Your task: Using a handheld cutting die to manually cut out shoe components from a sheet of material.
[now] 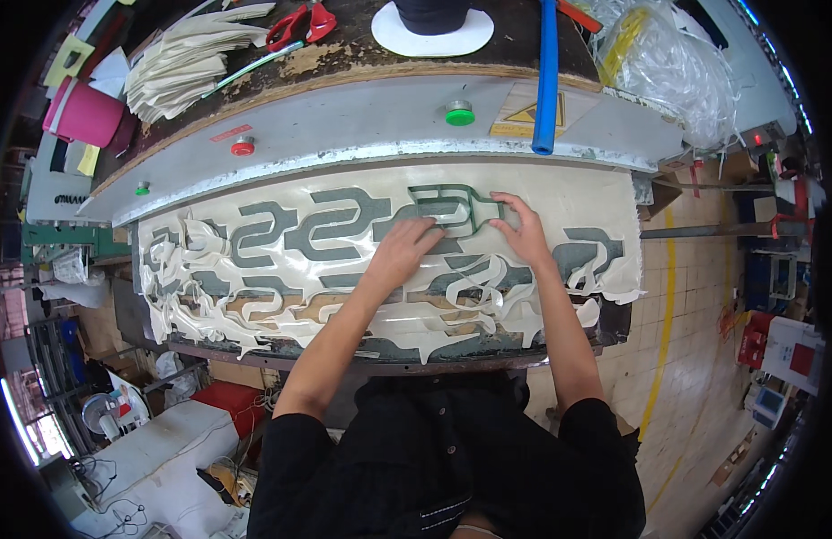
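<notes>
A green metal cutting die (473, 210), an open outline with a narrow right end, stands on a cream sheet (591, 202). My right hand (524, 235) pinches the die's right end, index finger at the far side and thumb at the near side. At its near left edge, the fingers of my left hand (401, 254) close on the die; their tips are partly hidden. Several forked cut-outs (338, 225) in the sheet show a grey-green surface below. Curled cream offcuts (477, 280) lie just nearer than the die.
Beyond the sheet runs a grey machine beam (344, 135) with a green button (459, 113) and a red button (243, 145). A blue tube (545, 81) hangs over it. On top lie stacked cream pieces (187, 63), red-handled scissors (301, 25) and a white-brimmed object (432, 31).
</notes>
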The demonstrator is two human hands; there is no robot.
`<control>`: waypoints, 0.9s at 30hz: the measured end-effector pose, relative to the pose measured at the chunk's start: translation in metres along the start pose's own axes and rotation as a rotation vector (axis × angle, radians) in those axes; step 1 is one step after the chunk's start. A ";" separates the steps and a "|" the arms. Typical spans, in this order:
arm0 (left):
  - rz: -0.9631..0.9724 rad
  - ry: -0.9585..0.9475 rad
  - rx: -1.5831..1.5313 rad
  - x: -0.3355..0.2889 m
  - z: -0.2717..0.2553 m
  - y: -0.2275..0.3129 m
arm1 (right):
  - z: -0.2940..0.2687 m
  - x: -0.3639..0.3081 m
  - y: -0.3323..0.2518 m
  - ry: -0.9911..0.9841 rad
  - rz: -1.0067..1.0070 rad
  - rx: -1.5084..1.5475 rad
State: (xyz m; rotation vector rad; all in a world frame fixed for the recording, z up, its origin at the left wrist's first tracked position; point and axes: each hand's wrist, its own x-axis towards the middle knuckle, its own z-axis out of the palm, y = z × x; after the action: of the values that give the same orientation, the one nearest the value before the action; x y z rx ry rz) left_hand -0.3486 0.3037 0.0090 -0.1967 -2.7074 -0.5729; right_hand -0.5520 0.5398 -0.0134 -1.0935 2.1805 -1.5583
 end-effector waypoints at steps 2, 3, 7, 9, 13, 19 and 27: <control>-0.028 0.088 -0.067 0.003 -0.006 0.009 | 0.003 -0.004 -0.001 0.046 -0.040 -0.092; -0.151 0.199 -0.020 0.002 -0.010 0.018 | 0.002 -0.006 0.000 0.087 -0.085 -0.185; -0.440 0.243 -0.077 -0.017 0.008 0.016 | 0.003 -0.002 -0.006 0.036 -0.081 -0.271; -0.456 0.248 -0.055 -0.024 0.017 0.017 | 0.001 0.000 -0.008 -0.010 0.010 -0.211; -0.502 0.363 -0.057 -0.018 0.018 0.020 | 0.002 0.004 -0.010 0.032 0.039 -0.095; -0.574 0.399 -0.118 -0.014 0.034 0.015 | 0.010 0.008 0.000 0.087 -0.042 -0.405; -0.605 0.505 -0.174 -0.022 0.038 0.014 | 0.014 0.005 0.003 0.085 -0.013 -0.422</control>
State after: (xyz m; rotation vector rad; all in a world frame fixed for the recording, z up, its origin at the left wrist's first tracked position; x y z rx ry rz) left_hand -0.3381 0.3306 -0.0264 0.6583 -2.1906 -0.8830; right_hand -0.5488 0.5268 -0.0210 -1.1708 2.6425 -1.1945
